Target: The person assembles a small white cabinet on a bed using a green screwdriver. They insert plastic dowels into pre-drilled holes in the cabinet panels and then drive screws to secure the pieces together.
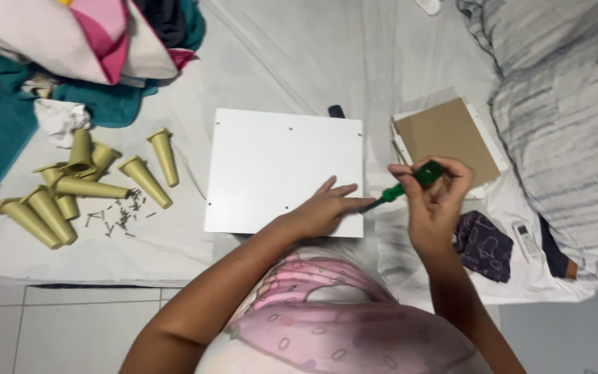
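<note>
Clearly green-handled screwdriver [403,187] in right hand [434,201].

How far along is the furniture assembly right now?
Early. Done: nothing is fixed to the white panel that I can see. In hand: the right hand holds a green screwdriver at the panel's right edge, and the left hand steadies it. Left: the tan tapered legs and loose screws lie unused.

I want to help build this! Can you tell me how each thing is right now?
White board: lying flat, left hand pressing its edge.
Screwdriver: held in right hand, tip at the board's right edge.
Cone legs: loose, mostly lying down.
Screws: scattered.
Brown panel: flat on other boards.
Clothes: piled.
</note>
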